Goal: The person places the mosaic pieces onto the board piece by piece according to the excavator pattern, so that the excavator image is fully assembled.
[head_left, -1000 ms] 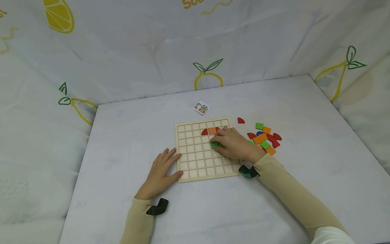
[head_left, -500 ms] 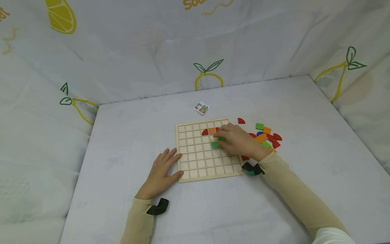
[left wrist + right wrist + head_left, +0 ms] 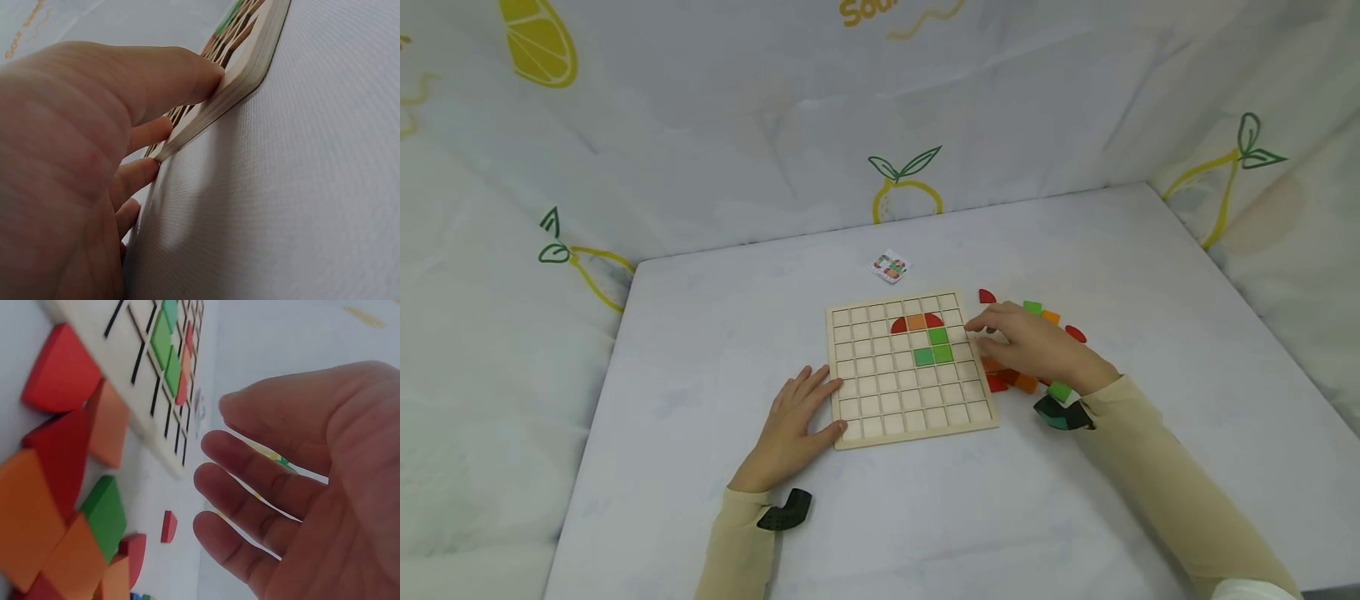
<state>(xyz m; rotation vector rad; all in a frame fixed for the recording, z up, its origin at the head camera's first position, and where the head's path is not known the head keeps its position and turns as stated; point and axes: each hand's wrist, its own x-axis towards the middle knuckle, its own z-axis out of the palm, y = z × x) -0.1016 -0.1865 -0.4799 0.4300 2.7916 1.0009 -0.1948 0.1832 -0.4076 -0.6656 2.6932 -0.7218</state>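
Observation:
The wooden grid board (image 3: pixel 883 408) lies flat on the table. My left hand (image 3: pixel 790 433) rests at its left edge with spread fingers, the thumb (image 3: pixel 181 75) on the rim. On the grid sit two red quarter-circle pieces (image 3: pixel 933 320), with an orange square (image 3: pixel 916 322) between them. Below are two bright green squares (image 3: pixel 943 354) and a darker green square (image 3: pixel 923 357). My right hand (image 3: pixel 1037 342) hovers just beyond the board's right edge, over loose pieces. Nothing shows between its relaxed, slightly bent fingers in the right wrist view.
Loose orange squares (image 3: pixel 72 556), red quarter circles (image 3: pixel 62 369) and a green square (image 3: pixel 105 512) are heaped right of the board, partly hidden by the right hand in the head view. A small pattern card (image 3: pixel 891 267) lies behind the board.
My right hand has lifted from the grid and moved right, leaving two bright green squares in view beside the darker green one. The left hand stays at the board's edge.

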